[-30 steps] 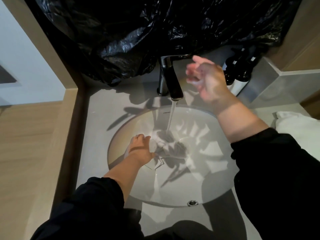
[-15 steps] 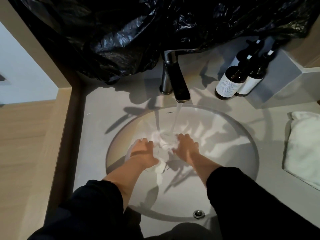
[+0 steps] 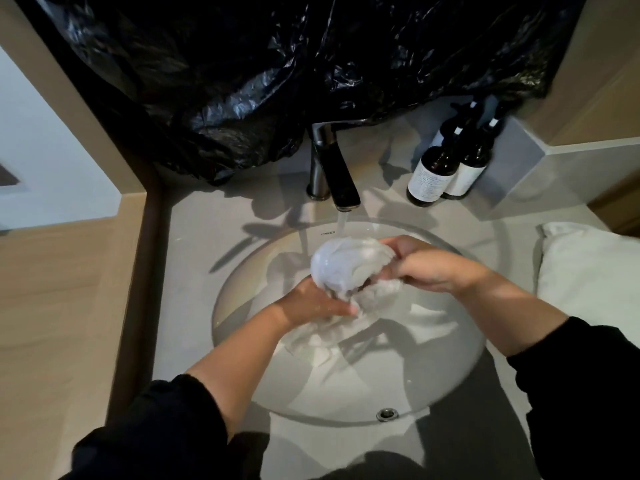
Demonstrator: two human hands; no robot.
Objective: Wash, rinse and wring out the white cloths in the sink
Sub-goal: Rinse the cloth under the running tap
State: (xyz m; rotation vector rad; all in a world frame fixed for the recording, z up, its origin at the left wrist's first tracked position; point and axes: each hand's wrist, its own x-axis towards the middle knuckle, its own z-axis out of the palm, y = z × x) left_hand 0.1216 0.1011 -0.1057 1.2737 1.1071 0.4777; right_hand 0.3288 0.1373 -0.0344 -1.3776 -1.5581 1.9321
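Note:
A wet white cloth is bunched into a ball above the round white sink, right under the running water from the dark faucet. My left hand grips the cloth's lower part from the left. My right hand grips its upper right side. More white cloth trails down from my hands into the basin. Both hands are closed around the fabric.
Two dark pump bottles stand behind the sink at the right. A folded white towel lies on the grey counter at the right edge. Black plastic sheeting hangs over the wall behind the faucet. A wooden ledge runs along the left.
My right hand came down from beside the faucet into the basin and took hold of the cloth. Both hands have since lifted the bunched cloth up under the water stream.

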